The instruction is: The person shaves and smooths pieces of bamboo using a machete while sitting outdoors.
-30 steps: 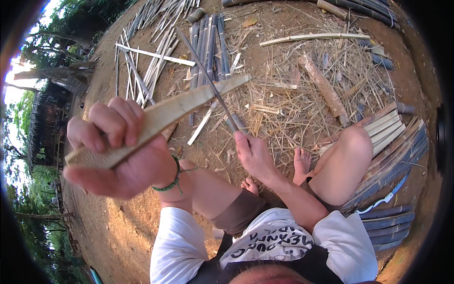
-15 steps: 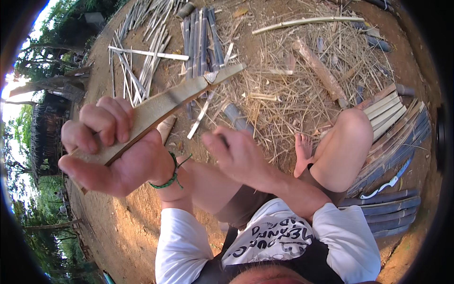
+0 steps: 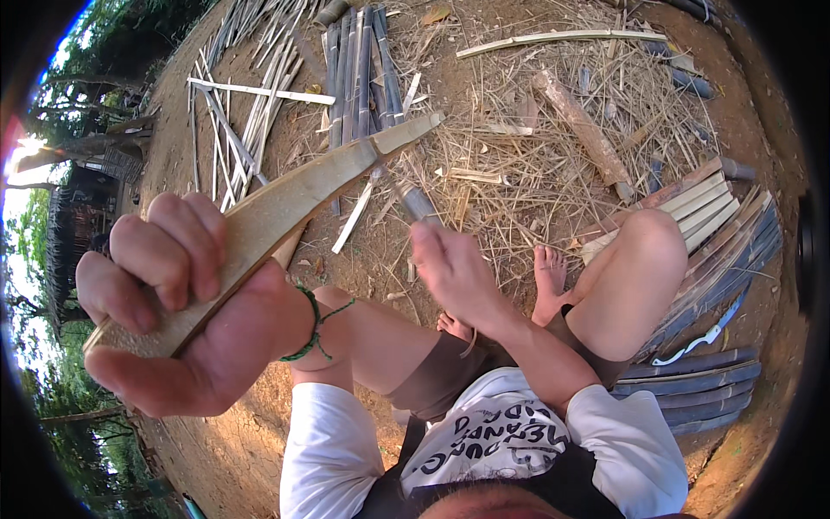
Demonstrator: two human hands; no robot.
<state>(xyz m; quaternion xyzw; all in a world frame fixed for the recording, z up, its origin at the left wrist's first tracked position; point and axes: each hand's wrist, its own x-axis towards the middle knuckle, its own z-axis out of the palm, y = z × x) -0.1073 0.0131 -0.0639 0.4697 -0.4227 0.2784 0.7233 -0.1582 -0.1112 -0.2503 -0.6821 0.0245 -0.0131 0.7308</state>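
Raised at the left, my left hand [image 3: 186,303] wraps its fingers around a split bamboo piece [image 3: 281,203]. The pale piece slants up to the right, wide at my palm and narrowing past a notch near a node to a tapered tip. A green cord bracelet circles my left wrist. My right hand [image 3: 454,272] is closed, below and right of the notch and apart from the wide part of the piece. A narrow blurred shape shows between that fist and the notch; what the fist grips is mostly hidden.
Shavings [image 3: 510,164] cover the ground ahead, with a thick brown bamboo length [image 3: 584,130] among them. Dark bamboo poles [image 3: 354,78] and thin strips [image 3: 268,112] lie at far left. At right are stacked split bamboo [image 3: 692,381] and a white-handled blade [image 3: 692,350].
My left hand and the bamboo piece have come lower and closer, slightly left. My right hand has shifted a little right and turned, its thumb now pointing up.
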